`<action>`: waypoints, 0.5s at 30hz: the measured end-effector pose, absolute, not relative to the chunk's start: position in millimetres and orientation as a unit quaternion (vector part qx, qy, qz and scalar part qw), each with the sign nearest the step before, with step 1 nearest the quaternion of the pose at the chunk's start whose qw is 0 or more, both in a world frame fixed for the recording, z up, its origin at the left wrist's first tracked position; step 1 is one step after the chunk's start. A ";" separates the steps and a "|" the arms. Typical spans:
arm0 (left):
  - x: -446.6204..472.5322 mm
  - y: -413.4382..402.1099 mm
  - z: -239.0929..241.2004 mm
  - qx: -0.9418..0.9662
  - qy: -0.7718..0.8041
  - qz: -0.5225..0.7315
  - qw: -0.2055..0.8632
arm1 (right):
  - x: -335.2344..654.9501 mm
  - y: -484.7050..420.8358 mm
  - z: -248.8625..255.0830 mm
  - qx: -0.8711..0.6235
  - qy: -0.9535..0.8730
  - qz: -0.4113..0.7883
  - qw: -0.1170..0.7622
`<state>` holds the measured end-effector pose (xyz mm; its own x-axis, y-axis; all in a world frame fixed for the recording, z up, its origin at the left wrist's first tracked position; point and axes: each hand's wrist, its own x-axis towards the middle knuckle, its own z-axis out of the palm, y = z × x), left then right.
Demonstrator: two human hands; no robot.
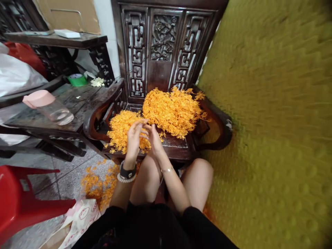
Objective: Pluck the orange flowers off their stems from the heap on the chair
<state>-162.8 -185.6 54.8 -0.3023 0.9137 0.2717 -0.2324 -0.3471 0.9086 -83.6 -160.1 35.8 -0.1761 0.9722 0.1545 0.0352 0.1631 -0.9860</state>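
Two heaps of small orange artificial flower sprigs lie on the seat of a dark carved wooden chair: a smaller left heap and a larger right heap. My left hand and my right hand meet close together at the near edge of the left heap, fingers pinched on a small orange sprig between them. A dark watch and a bead bracelet sit on my left wrist, a thin bangle on my right. My bare knees are just below the chair seat.
More orange sprigs are scattered on the tiled floor. A red plastic stool stands at the lower left, beside a printed bag. A dark side table holds a pink-lidded clear jar and green tape. A yellow-green wall fills the right.
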 end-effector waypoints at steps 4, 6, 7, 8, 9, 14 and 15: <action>-105.3 -235.3 36.3 0.641 0.473 0.521 0.308 | -14.8 -241.6 26.8 -0.496 -0.466 0.465 0.566; -83.9 -266.5 23.9 0.698 0.439 0.420 0.379 | 18.1 -283.6 17.6 -0.527 -0.437 0.453 0.571; -78.5 -280.5 16.8 0.706 0.390 0.364 0.466 | 34.2 -304.4 11.8 -0.546 -0.423 0.448 0.568; -77.9 -292.2 8.8 0.688 0.331 0.310 0.567 | 50.3 -324.9 5.2 -0.587 -0.412 0.434 0.545; -82.9 -300.9 -0.1 0.644 0.270 0.261 0.666 | 66.7 -345.1 -2.3 -0.636 -0.398 0.399 0.528; -178.7 -304.9 -54.5 0.324 0.369 0.371 0.788 | 143.2 -424.2 -49.3 -0.841 -0.359 0.196 0.354; -202.4 -302.7 -63.6 0.292 0.448 0.401 0.744 | 152.8 -432.1 -57.9 -0.870 -0.357 0.167 0.297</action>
<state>-202.4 -302.7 -63.6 0.2770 0.8583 -0.4321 -0.3350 0.5077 0.7937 152.8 -432.1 -57.9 0.6892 0.7204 -0.0777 0.5229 -0.5687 -0.6349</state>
